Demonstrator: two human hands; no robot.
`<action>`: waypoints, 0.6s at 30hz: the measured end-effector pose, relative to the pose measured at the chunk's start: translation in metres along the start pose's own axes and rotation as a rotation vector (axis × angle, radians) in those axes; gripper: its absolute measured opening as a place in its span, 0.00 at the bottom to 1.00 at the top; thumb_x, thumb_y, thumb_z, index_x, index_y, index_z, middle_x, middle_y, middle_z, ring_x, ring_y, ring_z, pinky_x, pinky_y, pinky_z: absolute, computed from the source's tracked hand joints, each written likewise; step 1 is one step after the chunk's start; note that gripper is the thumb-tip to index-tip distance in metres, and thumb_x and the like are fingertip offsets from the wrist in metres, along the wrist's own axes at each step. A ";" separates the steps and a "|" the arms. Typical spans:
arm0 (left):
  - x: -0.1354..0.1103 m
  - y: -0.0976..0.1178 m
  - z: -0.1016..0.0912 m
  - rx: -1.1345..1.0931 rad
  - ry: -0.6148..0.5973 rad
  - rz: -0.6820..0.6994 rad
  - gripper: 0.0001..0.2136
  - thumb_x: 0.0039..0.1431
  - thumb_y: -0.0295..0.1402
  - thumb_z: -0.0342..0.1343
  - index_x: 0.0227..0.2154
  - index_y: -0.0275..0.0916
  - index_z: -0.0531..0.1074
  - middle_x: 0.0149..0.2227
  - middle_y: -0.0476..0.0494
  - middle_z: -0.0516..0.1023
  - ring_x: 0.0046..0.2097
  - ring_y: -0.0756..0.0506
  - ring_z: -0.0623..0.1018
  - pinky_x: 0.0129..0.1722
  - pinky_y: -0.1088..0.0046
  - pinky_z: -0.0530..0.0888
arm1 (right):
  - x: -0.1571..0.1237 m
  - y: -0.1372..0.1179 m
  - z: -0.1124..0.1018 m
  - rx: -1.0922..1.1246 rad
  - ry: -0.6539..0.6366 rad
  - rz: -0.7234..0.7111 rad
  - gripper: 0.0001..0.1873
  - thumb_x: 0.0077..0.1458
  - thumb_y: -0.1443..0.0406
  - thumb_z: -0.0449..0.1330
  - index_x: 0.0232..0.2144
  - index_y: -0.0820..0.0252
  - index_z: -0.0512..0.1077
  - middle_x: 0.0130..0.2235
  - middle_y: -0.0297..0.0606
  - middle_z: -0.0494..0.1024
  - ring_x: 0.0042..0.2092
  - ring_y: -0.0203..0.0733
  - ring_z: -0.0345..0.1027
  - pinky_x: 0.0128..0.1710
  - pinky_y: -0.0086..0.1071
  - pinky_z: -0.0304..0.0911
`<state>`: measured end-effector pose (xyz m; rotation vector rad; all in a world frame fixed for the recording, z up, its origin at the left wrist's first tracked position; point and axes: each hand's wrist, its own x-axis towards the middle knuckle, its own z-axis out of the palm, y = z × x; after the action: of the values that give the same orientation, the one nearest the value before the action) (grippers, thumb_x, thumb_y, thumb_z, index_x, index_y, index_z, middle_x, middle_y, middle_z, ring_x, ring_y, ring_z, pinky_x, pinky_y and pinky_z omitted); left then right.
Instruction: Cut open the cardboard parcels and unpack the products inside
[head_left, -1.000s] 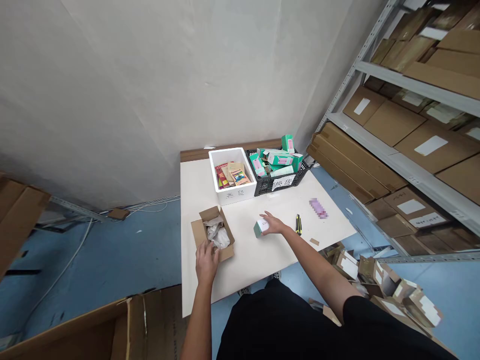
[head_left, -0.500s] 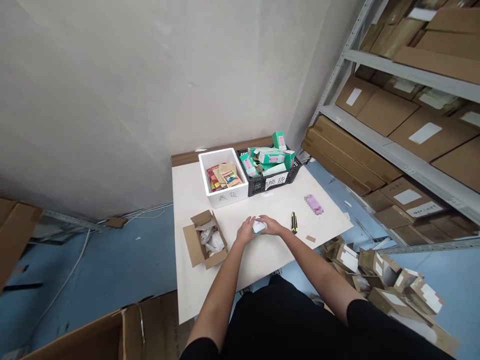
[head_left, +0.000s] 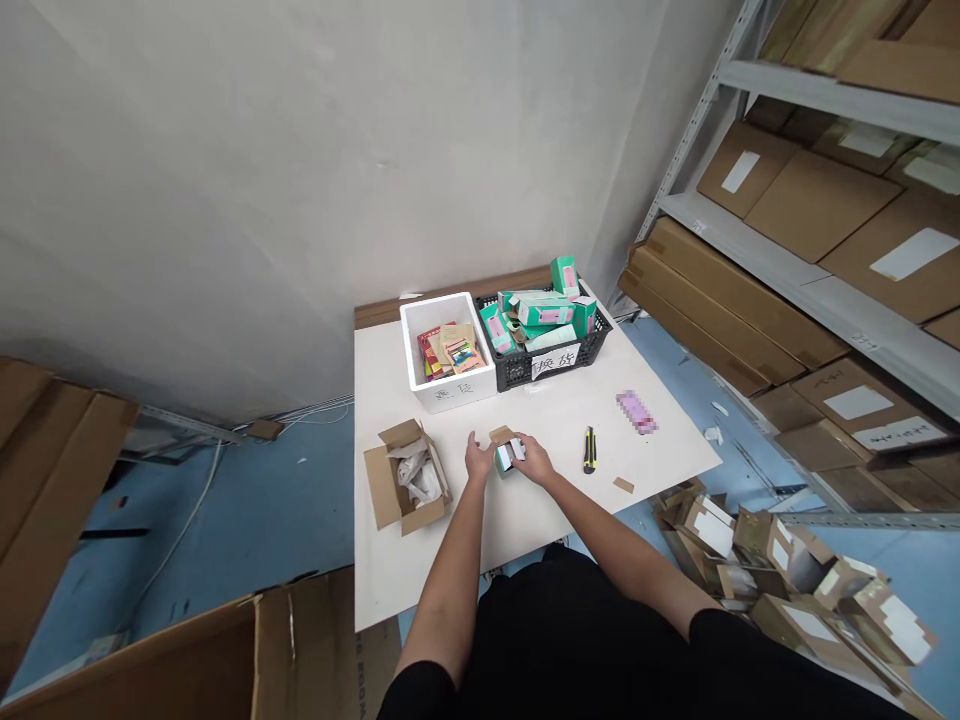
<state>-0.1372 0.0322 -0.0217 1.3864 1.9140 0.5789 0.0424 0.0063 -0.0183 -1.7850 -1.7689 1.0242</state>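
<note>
Both my hands meet over the middle of the white table. They hold a small green and white box whose brown end flap stands open. My left hand grips its left side and my right hand wraps its right side. To the left stands an open cardboard carton with crumpled white packing paper inside.
A white foam bin of colourful packets and a black crate of green boxes stand at the table's back. A yellow and black utility knife, a pink item and a cardboard scrap lie to the right. Shelves of cartons stand right; opened boxes litter the floor.
My left hand left the cardboard carton and joined my right hand on the small green box. The box's brown flap now stands open.
</note>
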 end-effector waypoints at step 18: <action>-0.034 -0.017 -0.007 -0.015 -0.205 0.243 0.40 0.48 0.21 0.60 0.68 0.38 0.67 0.74 0.36 0.61 0.74 0.40 0.62 0.73 0.61 0.62 | 0.020 -0.024 -0.011 -0.343 -0.229 -0.064 0.23 0.47 0.58 0.75 0.47 0.54 0.81 0.58 0.45 0.79 0.52 0.52 0.79 0.48 0.37 0.72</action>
<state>-0.1469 -0.0053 -0.0196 1.6158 1.5895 0.5402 0.0326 0.0308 0.0025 -1.8503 -2.2411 0.9777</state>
